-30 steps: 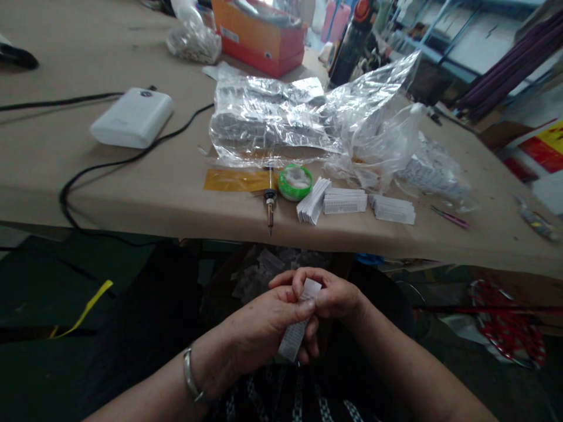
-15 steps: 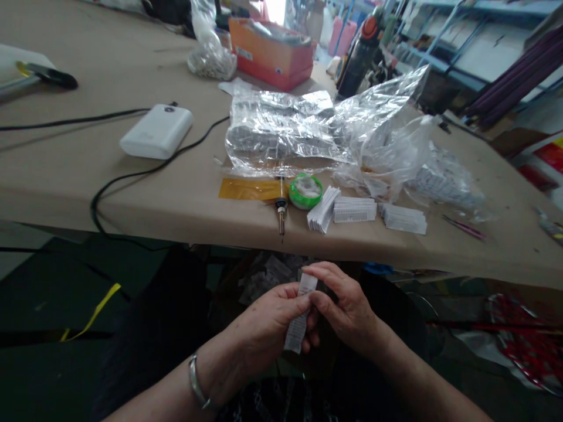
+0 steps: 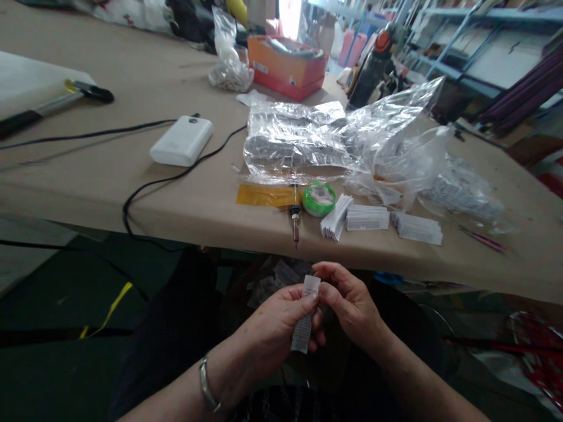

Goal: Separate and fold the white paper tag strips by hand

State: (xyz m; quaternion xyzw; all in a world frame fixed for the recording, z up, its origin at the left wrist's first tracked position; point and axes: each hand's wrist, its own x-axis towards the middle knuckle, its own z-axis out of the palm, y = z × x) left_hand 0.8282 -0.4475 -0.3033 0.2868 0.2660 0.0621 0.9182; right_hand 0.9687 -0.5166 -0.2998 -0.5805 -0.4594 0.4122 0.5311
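Below the table edge, my left hand point(image 3: 275, 325) and my right hand point(image 3: 352, 302) meet over my lap. Both pinch a narrow white printed strip point(image 3: 304, 319) that hangs upright between them. The left thumb and fingers hold its middle, and the right fingertips grip its top end. A metal bangle sits on my left wrist. On the table edge just above lie three small stacks of white strips point(image 3: 367, 218), a green solder reel point(image 3: 321, 198) and a soldering iron point(image 3: 295, 218) with its tip pointing over the edge.
The brown table point(image 3: 132, 176) carries a white power box point(image 3: 181, 140) with black cables, crumpled clear plastic bags point(image 3: 334, 138) of more strips, an orange box point(image 3: 285, 67), a dark bottle point(image 3: 373, 61), a yellow tape piece point(image 3: 261, 195) and pink tweezers point(image 3: 482, 239).
The view has shifted so the table appears further right. My hands stay together on the strip, with the right fingers moving along its top end.
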